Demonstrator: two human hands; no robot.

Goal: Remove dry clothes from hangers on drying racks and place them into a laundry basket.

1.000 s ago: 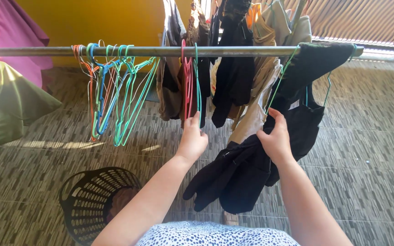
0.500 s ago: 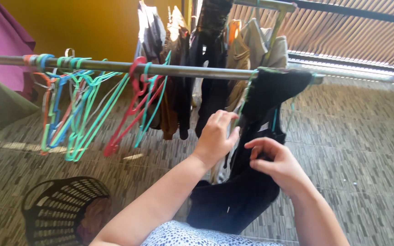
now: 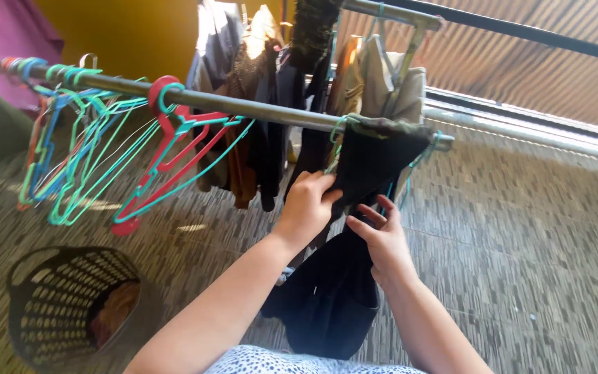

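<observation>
A long black fabric garment is hanging from the right end of a horizontal grey metal rail, its top edge draped over the rail and caught on a thin teal wire hanger. The long axis of the garment is running close to vertical, leaning slightly toward the near left, with the upper end at the rail and the lower end pointing down toward the grey patterned tiled floor. The cloth is looking matte, dark and creased, narrowing where the hands are gathering it and widening again below. The left hand is closing its fingers on the left edge of the garment just under the rail, gripping the fabric. The right hand is sitting just right of it, thumb and forefinger pinching a fold of the same fabric while the other fingers are standing loosely spread. The two hands are nearly touching. To the left along the rail, a bunch of empty plastic hangers in teal, red, blue and orange is hanging at an angle. Behind the rail, dark and beige clothes are hanging in a row. At the near left, a round black perforated plastic laundry basket is standing on the floor with cloth inside.
</observation>
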